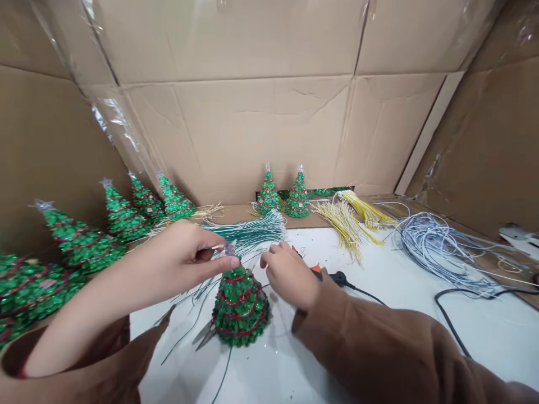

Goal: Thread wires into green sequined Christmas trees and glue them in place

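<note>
A green beaded Christmas tree (241,314) with red garlands stands upright on the white table. Between thumb and fingers, my left hand (189,249) pinches the clear star (229,248) at the tree's tip. My right hand (290,272) is just right of the treetop, apart from it, with its fingers curled in. Whatever those fingers may hold is hidden. Partly under the tree's left side, scissor blades (205,335) stick out. Behind my right hand lies a black and orange corded tool (337,278), mostly covered, so its kind does not show.
More finished trees (78,238) line the left side, and two small trees (298,196) stand at the back. Bundles of green wire (252,229), yellow wire (345,221) and bluish-white wire (438,241) lie around. Cardboard walls (252,129) enclose the table. A black cable (448,320) runs along the right.
</note>
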The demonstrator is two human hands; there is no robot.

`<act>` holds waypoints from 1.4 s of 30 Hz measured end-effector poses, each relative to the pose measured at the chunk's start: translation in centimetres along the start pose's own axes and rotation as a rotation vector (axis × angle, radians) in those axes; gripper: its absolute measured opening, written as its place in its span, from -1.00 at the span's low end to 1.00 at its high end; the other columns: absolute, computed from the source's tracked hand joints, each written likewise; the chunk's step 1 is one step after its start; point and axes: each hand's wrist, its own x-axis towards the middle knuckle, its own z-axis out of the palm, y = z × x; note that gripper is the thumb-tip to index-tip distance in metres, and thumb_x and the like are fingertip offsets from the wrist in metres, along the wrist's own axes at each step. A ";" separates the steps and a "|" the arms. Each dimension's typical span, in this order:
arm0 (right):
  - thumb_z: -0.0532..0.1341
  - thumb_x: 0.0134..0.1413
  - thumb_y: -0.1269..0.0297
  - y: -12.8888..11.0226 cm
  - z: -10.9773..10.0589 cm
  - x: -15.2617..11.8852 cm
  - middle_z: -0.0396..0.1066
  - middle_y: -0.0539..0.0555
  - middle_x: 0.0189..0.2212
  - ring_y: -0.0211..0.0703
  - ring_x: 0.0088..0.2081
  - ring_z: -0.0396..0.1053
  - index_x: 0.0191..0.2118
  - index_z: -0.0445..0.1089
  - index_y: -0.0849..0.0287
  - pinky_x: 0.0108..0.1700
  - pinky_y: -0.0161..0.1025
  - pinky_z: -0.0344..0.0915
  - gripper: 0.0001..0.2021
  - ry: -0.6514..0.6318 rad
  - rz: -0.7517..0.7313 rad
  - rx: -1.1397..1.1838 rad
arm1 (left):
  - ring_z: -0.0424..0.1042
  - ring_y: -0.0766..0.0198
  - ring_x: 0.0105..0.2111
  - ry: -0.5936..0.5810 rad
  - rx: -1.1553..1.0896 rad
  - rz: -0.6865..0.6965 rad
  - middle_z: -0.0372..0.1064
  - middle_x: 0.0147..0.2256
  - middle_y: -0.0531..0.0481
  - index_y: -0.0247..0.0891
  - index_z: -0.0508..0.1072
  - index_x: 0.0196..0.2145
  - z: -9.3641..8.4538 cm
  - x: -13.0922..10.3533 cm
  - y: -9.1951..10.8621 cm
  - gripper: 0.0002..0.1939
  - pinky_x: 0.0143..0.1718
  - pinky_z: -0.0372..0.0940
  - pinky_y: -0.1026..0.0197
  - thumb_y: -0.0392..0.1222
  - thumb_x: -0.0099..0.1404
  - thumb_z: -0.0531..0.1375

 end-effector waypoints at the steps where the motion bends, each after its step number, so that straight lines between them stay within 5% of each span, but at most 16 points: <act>1: 0.01 0.04 0.61 0.7 0.2 1.4 0.37 0.17 -0.27 -0.06 -0.16 0.21 -0.24 0.44 0.20 -0.20 -0.19 0.15 -0.69 -0.109 -0.008 -0.024 | -0.03 0.46 -0.67 -0.014 0.018 -0.015 -0.03 -0.69 0.14 -0.29 0.30 -0.62 0.0 -0.1 0.1 -0.56 -0.67 -0.14 0.33 0.08 0.25 0.06; 5: 0.14 0.09 0.46 1.6 2.3 3.9 0.36 0.12 -0.20 -0.03 -0.11 0.20 -0.18 0.47 0.07 -0.18 -0.18 0.16 -0.76 -0.263 -0.199 -0.137 | -0.04 0.46 -0.65 -0.028 0.029 -0.064 -0.04 -0.66 0.14 -0.29 0.31 -0.59 -0.2 -0.4 0.6 -0.54 -0.65 -0.14 0.33 0.11 0.27 0.00; 12: 0.17 0.09 0.42 0.8 5.5 4.0 0.35 0.26 -0.14 0.12 -0.08 0.20 -0.18 0.42 0.20 -0.18 -0.03 0.21 -0.83 -0.194 -0.220 -0.202 | -0.11 0.48 -0.66 -0.022 -0.024 -0.039 -0.12 -0.68 0.16 -0.30 0.23 -0.64 -0.8 -0.9 1.7 -0.54 -0.66 -0.18 0.33 0.10 0.23 0.04; 16: 0.20 0.05 0.42 0.5 5.2 4.0 0.36 0.28 -0.16 0.11 -0.09 0.23 -0.26 0.38 0.25 -0.16 -0.04 0.21 -0.90 -0.097 -0.211 -0.161 | -0.12 0.48 -0.67 0.016 -0.024 -0.032 -0.13 -0.69 0.16 -0.29 0.14 -0.66 -1.2 -1.2 2.1 -0.54 -0.66 -0.19 0.33 0.09 0.22 0.07; 20: 0.11 0.11 0.45 0.5 2.7 4.0 0.39 0.16 -0.36 -0.11 -0.31 0.33 -0.24 0.29 0.26 -0.31 -0.19 0.24 -0.91 0.039 -0.119 -0.058 | -0.13 0.49 -0.67 0.018 -0.017 -0.024 -0.15 -0.69 0.16 -0.29 0.11 -0.67 -1.2 -1.5 2.2 -0.54 -0.67 -0.19 0.33 0.07 0.23 0.05; 22: 0.07 0.14 0.40 0.6 0.6 4.0 0.34 0.04 -0.47 -0.20 -0.44 0.31 -0.16 0.23 0.25 -0.41 -0.25 0.23 -0.86 0.138 -0.047 0.103 | -0.14 0.48 -0.67 0.012 -0.004 -0.011 -0.15 -0.70 0.17 -0.29 0.11 -0.67 -1.0 -1.4 2.1 -0.54 -0.66 -0.20 0.32 0.07 0.24 0.05; 24: 0.11 0.11 0.34 0.6 -2.0 3.7 0.32 -0.03 -0.50 -0.27 -0.51 0.30 -0.12 0.24 0.21 -0.46 -0.29 0.25 -0.80 0.231 0.011 0.602 | -0.13 0.49 -0.68 0.011 0.011 0.007 -0.14 -0.71 0.17 -0.29 0.10 -0.67 -0.7 -1.3 2.0 -0.53 -0.66 -0.18 0.32 0.07 0.23 0.06; 27: 0.15 0.06 0.31 0.2 -5.7 2.6 0.42 0.02 -0.40 -0.29 -0.43 0.39 -0.13 0.35 0.17 -0.38 -0.28 0.34 -0.78 0.192 0.019 1.217 | -0.09 0.48 -0.68 -0.015 0.024 0.011 -0.09 -0.71 0.16 -0.29 0.13 -0.67 -0.6 -1.4 1.7 -0.54 -0.66 -0.16 0.32 0.07 0.22 0.07; 30: 0.20 -0.07 0.41 -0.6 -8.0 1.2 0.46 0.02 -0.33 -0.29 -0.35 0.42 -0.17 0.41 0.12 -0.33 -0.30 0.40 -0.73 0.193 0.000 1.484 | -0.04 0.47 -0.67 -0.069 0.021 -0.007 -0.01 -0.69 0.15 -0.29 0.23 -0.64 -0.7 -1.6 1.6 -0.58 -0.66 -0.14 0.32 0.06 0.23 0.06; 33: 0.23 -0.03 0.36 -1.6 -8.2 -0.3 0.45 0.01 -0.39 -0.32 -0.40 0.40 -0.22 0.44 0.12 -0.42 -0.37 0.39 -0.81 0.259 -0.052 1.468 | -0.02 0.47 -0.66 -0.101 0.006 -0.020 0.04 -0.67 0.14 -0.29 0.29 -0.60 -0.9 -1.8 1.6 -0.59 -0.65 -0.13 0.32 0.07 0.23 0.06; 38: 0.17 0.16 0.21 -3.3 -5.4 -2.3 0.25 -0.13 -0.67 -0.47 -0.69 0.16 -0.37 0.39 0.13 -0.68 -0.48 0.12 -0.86 0.588 -0.253 1.124 | -0.07 0.46 -0.65 -0.133 -0.047 -0.044 -0.02 -0.66 0.14 -0.28 0.28 -0.59 -0.8 -1.7 1.3 -0.59 -0.65 -0.16 0.31 0.09 0.22 0.05; 42: 0.16 0.17 0.25 -4.0 -3.1 -3.0 0.34 -0.08 -0.62 -0.40 -0.63 0.26 -0.31 0.40 0.14 -0.62 -0.43 0.20 -0.88 0.551 -0.391 0.840 | -0.09 0.46 -0.64 -0.138 -0.083 -0.057 -0.06 -0.64 0.14 -0.28 0.23 -0.62 -0.7 -1.6 1.0 -0.57 -0.64 -0.16 0.32 0.10 0.21 0.06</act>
